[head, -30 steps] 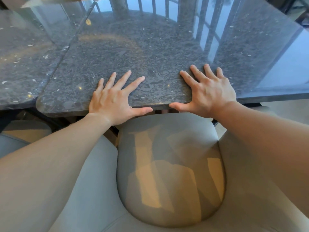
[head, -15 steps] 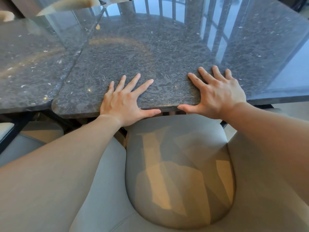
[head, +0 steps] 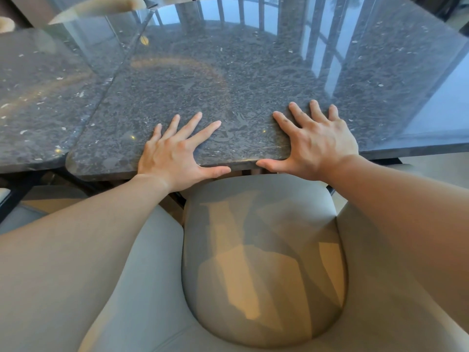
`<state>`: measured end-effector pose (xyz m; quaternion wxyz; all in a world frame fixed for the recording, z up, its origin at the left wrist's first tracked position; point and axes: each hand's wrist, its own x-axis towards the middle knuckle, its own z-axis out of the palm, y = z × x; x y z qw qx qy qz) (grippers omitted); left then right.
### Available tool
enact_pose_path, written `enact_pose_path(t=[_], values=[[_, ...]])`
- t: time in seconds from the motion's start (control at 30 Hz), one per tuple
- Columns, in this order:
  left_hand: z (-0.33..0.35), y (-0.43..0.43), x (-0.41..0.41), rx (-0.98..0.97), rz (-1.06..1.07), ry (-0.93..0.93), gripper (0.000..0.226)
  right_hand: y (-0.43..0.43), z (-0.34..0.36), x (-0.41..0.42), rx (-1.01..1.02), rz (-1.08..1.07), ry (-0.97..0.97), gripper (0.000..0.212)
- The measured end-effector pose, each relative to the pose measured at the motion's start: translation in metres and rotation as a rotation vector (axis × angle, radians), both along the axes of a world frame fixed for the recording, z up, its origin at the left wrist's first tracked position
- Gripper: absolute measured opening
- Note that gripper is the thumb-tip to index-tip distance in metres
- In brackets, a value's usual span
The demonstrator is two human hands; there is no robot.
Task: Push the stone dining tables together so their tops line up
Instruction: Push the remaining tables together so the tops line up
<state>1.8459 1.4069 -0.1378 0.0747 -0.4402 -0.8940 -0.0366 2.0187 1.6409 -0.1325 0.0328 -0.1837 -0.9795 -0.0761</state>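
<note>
**Stone tops meeting at a seam**

A polished dark grey speckled stone table [head: 253, 72] fills the upper centre of the frame. Its left edge meets a second matching stone table [head: 38, 110] at far left. The left hand [head: 175, 153] and right hand [head: 314, 146] lie flat near its front edge, fingers spread, thumbs along the rim. A grey cushioned chair seat [head: 261, 262] sits lower centre.

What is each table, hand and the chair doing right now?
right table: side against left table, near edge sticking out slightly
left table: no hand on it
left hand: flat on right table, thumb at edge
right hand: same
chair: backrest at right table's edge
</note>
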Motion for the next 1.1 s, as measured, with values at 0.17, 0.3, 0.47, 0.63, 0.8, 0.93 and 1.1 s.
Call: enact_pose_path(t=[0.17,0.3,0.47,0.63,0.8,0.93,1.1], values=[[0.002,-0.001,-0.001,0.002,0.001,-0.011,0.112,-0.001,0.001,-0.001,0.002,0.006,-0.006,0.134],[0.001,-0.002,-0.002,0.006,0.005,-0.025,0.111,-0.001,0.001,-0.003,0.012,0.009,-0.012,0.133],[0.000,0.000,-0.008,0.021,-0.006,-0.030,0.110,0.002,-0.001,-0.007,0.010,0.012,0.001,0.132],[0.001,0.005,-0.015,0.028,-0.002,-0.019,0.110,0.007,-0.002,-0.016,0.013,0.008,0.001,0.130],[0.003,0.006,-0.015,0.023,0.008,-0.010,0.110,0.009,0.000,-0.017,0.013,0.011,-0.012,0.129],[0.005,0.008,-0.013,0.026,0.028,-0.015,0.111,0.008,0.002,-0.016,-0.004,0.011,-0.021,0.132],[0.003,0.011,-0.010,0.022,0.043,-0.006,0.114,0.012,0.003,-0.013,-0.027,0.022,-0.033,0.128]])
